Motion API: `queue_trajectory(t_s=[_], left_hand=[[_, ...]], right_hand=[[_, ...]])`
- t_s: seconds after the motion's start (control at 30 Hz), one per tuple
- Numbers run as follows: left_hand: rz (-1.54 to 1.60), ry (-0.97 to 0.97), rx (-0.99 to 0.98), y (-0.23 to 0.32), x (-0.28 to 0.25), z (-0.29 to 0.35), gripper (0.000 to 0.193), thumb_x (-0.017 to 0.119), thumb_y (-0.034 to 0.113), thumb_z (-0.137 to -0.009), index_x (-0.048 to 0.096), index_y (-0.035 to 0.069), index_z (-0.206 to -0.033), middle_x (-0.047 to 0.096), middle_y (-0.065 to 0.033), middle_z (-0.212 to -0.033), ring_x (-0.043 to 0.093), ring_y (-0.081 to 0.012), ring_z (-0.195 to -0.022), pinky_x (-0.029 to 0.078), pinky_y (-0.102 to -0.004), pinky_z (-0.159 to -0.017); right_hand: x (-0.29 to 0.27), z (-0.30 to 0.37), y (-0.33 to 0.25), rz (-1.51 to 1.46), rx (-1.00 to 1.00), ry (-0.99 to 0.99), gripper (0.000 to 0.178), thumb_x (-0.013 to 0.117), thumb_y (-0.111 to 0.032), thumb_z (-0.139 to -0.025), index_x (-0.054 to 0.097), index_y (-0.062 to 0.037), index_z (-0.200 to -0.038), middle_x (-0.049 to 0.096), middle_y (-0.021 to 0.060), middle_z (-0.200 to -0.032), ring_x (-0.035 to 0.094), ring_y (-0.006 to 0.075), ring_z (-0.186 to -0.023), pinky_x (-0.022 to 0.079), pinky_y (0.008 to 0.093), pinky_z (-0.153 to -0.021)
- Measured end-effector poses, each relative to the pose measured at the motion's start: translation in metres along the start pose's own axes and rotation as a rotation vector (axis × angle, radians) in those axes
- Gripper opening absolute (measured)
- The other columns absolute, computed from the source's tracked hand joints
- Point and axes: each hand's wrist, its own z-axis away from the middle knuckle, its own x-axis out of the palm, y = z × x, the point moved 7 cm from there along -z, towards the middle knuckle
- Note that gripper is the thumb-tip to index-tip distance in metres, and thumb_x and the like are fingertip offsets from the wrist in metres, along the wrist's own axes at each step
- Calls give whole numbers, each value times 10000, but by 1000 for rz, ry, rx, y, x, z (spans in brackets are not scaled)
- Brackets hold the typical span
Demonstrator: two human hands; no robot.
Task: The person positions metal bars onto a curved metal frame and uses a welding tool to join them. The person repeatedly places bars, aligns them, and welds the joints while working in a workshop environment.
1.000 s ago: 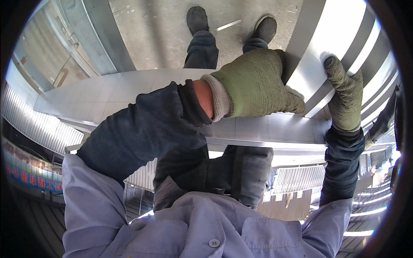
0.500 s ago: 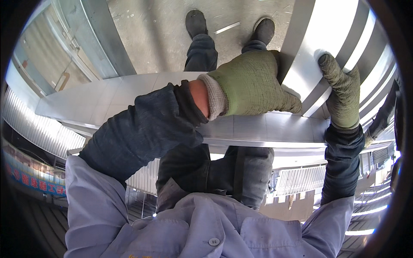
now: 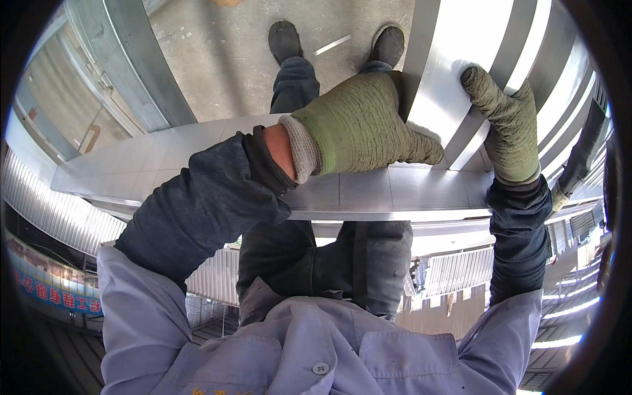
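1. Metal bars (image 3: 461, 33): parallel, silver-grey, at upper right, beside the upper side of a long pale metal ledge (image 3: 365, 191); both hands on them.
2. Left hand (image 3: 362, 125), contained in a green glove (image 3: 336, 135) with pale knitted cuff: thumb against the bars; other fingers pass out of sight at the nearest bar's edge, so how far they close cannot be told.
3. Right hand (image 3: 510, 125), likewise gloved: thumb spread from the fingers in a V, laid over the bars; fingertips hidden, closure cannot be told.
4. Chest pocket (image 3: 408, 352), flapped, on a lilac-grey shirt (image 3: 230, 368): contents hidden.
5. Shoes (image 3: 286, 42), dark, a pair, on the grey floor (image 3: 197, 39).
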Motion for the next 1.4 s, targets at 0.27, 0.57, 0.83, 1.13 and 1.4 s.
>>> queue_trajectory(t_s=[0.27,0.57,0.83,1.13,1.4], left_hand=[[-136,194,78,9,-8,3,842,796,650,-883,674,-105,-1234,753,-269,-1072,771,-379,-1009,646,-431,-890],[-149,237,102,19,-9,6,687,864,556,-885,745,-36,-1212,789,-229,-1021,785,-362,-963,641,-422,-881],[139,171,163,-1,1,0,598,788,468,-982,701,-49,-1270,807,-151,-1009,785,-262,-933,634,-376,-875],[-42,153,29,20,-11,7,691,863,541,-884,724,-70,-1174,781,-244,-1001,779,-365,-949,633,-427,-875],[-21,156,40,20,-11,7,678,858,539,-881,721,-67,-1152,769,-236,-972,776,-361,-932,630,-427,-864]], right_hand=[[2,-1,-1,-20,31,-36,518,906,-388,-901,758,-25,-1239,796,74,-1064,770,177,-955,623,325,-872],[1,0,-1,30,-4,-20,507,861,-411,-949,769,-3,-1236,799,76,-1097,765,160,-985,611,329,-895],[1,1,-1,166,-271,-157,618,646,113,-970,719,-288,-1435,797,63,-1204,785,217,-1027,648,350,-949],[-6,5,3,243,-329,-161,701,652,165,-926,716,-303,-1444,797,75,-1224,785,231,-1069,649,359,-972],[-1,9,-5,613,-715,-241,991,640,271,-849,453,-263,-1663,581,153,-1585,650,317,-1365,560,427,-1140]])
